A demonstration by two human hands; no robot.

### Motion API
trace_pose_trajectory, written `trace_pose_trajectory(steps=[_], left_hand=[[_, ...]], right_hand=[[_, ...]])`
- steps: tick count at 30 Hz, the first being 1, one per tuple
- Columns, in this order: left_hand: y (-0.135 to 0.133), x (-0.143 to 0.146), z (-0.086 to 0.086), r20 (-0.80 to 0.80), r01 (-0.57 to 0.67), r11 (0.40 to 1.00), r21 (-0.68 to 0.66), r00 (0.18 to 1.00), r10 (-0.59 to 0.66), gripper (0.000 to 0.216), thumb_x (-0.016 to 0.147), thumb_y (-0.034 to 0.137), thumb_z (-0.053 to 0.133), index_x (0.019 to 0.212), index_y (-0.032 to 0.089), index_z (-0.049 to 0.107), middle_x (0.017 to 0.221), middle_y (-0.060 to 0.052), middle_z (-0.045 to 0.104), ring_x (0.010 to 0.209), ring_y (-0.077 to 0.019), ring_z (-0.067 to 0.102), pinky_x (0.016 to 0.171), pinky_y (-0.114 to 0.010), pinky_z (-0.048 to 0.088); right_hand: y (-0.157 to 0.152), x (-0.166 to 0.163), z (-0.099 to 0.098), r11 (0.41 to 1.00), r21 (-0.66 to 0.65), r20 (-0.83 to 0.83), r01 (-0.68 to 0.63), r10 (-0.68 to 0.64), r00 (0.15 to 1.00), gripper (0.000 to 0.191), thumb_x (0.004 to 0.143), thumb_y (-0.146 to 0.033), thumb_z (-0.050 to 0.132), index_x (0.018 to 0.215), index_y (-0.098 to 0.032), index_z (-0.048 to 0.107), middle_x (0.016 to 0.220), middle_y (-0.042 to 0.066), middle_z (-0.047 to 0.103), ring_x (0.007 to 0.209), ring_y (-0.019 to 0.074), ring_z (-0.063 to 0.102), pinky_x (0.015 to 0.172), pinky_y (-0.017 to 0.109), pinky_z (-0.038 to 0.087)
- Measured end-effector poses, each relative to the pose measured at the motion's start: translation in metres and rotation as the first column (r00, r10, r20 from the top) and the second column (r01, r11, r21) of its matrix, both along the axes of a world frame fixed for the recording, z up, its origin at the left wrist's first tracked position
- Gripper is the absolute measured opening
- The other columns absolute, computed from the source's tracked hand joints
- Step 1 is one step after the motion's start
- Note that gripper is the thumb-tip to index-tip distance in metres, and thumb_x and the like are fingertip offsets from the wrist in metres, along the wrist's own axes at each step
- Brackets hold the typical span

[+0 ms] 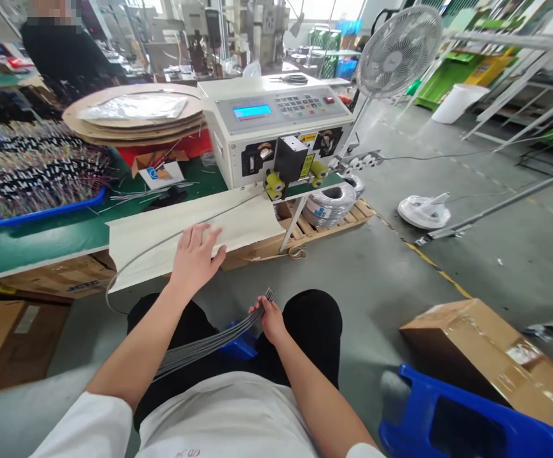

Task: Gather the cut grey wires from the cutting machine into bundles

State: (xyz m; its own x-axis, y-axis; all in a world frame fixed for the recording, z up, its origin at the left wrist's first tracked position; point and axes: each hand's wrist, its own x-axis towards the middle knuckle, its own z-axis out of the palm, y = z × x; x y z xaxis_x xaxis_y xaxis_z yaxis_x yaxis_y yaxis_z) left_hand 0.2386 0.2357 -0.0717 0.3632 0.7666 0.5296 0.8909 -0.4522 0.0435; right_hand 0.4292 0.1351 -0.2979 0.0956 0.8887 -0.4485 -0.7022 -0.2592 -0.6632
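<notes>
My right hand is closed around a bundle of cut grey wires that lies across my lap, the cut ends sticking up past the fingers. My left hand reaches forward with fingers stretched out flat over the white chute in front of the wire cutting machine. A single grey wire runs out of the machine along the chute and curves down off its left end, passing just by my left hand.
A green bench carries a blue tray of cut wires, round cardboard discs and a small box. A wire coil sits on a wooden pallet. A fan, cardboard boxes and a blue stool stand right. Another person stands far left.
</notes>
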Motion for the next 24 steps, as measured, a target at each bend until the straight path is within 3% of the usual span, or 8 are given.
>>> trace_pose_trajectory(steps=[3, 5, 9, 14, 16, 19, 24], left_hand=[[0.027, 0.005, -0.003, -0.038, -0.061, 0.996, -0.065, 0.998, 0.059, 0.058, 0.098, 0.046, 0.042, 0.148, 0.018, 0.043, 0.140, -0.020, 0.049, 0.132, -0.0359, 0.040, 0.108, -0.050, 0.037], [0.027, 0.004, -0.009, -0.074, -0.117, 0.986, -0.121, 0.991, 0.109, 0.062, 0.098, 0.051, 0.039, 0.149, 0.016, 0.041, 0.139, -0.020, 0.050, 0.130, -0.0360, 0.043, 0.104, -0.048, 0.040], [-0.002, -0.012, -0.017, -0.171, -0.192, 0.961, -0.200, 0.972, 0.159, 0.056, 0.099, 0.055, 0.033, 0.138, 0.019, 0.052, 0.126, -0.015, 0.061, 0.114, -0.0310, 0.055, 0.088, -0.041, 0.047], [-0.045, -0.045, -0.031, -0.058, -0.092, 0.995, -0.048, 0.994, 0.089, 0.032, 0.099, 0.038, 0.043, 0.114, 0.022, 0.067, 0.104, -0.009, 0.068, 0.099, -0.0232, 0.061, 0.089, -0.037, 0.046], [-0.063, -0.050, -0.046, -0.033, -0.004, 0.998, -0.063, 0.999, 0.002, 0.028, 0.098, 0.034, 0.047, 0.113, 0.024, 0.068, 0.101, -0.008, 0.069, 0.094, -0.0205, 0.062, 0.086, -0.034, 0.047], [-0.094, -0.042, -0.079, -0.051, 0.101, 0.972, -0.214, 0.992, -0.114, 0.028, 0.098, 0.032, 0.048, 0.113, 0.024, 0.069, 0.097, -0.007, 0.070, 0.088, -0.0181, 0.063, 0.080, -0.031, 0.050], [-0.137, -0.019, -0.130, -0.042, 0.075, 0.919, -0.388, 0.994, -0.099, 0.031, 0.100, 0.030, 0.043, 0.114, 0.021, 0.070, 0.092, -0.007, 0.070, 0.088, -0.0174, 0.062, 0.074, -0.028, 0.050]], right_hand=[[0.001, 0.002, -0.002, 1.000, -0.002, 0.004, 0.001, -0.001, 1.000, 0.038, 0.070, -0.054, 0.079, 0.083, -0.023, 0.062, 0.067, -0.002, 0.063, 0.069, 0.0199, 0.070, 0.068, 0.036, 0.057], [0.002, 0.003, -0.004, 1.000, -0.013, 0.009, -0.002, 0.002, 1.000, 0.037, 0.071, -0.054, 0.078, 0.083, -0.023, 0.062, 0.070, 0.000, 0.066, 0.070, 0.0206, 0.071, 0.069, 0.037, 0.057], [0.005, 0.005, -0.004, 0.999, -0.037, -0.013, -0.001, 0.000, 1.000, 0.040, 0.069, -0.054, 0.080, 0.085, -0.022, 0.062, 0.071, 0.001, 0.068, 0.070, 0.0212, 0.071, 0.069, 0.037, 0.058], [0.006, 0.005, 0.004, 1.000, -0.016, -0.039, -0.006, 0.006, 0.999, 0.042, 0.070, -0.050, 0.081, 0.093, -0.020, 0.065, 0.067, -0.003, 0.064, 0.066, 0.0189, 0.070, 0.066, 0.034, 0.057], [0.007, 0.004, 0.007, 1.000, -0.007, -0.043, -0.009, 0.009, 0.999, 0.041, 0.071, -0.049, 0.081, 0.095, -0.019, 0.067, 0.066, -0.003, 0.064, 0.068, 0.0192, 0.071, 0.067, 0.033, 0.057], [0.008, 0.003, 0.011, 1.000, -0.022, -0.026, -0.003, 0.003, 1.000, 0.038, 0.073, -0.047, 0.079, 0.093, -0.018, 0.067, 0.072, 0.001, 0.071, 0.072, 0.0203, 0.073, 0.068, 0.033, 0.057], [0.006, 0.000, 0.012, 1.000, -0.006, -0.032, 0.031, -0.031, 0.999, 0.032, 0.080, -0.044, 0.074, 0.098, -0.019, 0.067, 0.100, 0.010, 0.078, 0.078, 0.0203, 0.074, 0.069, 0.033, 0.057]])
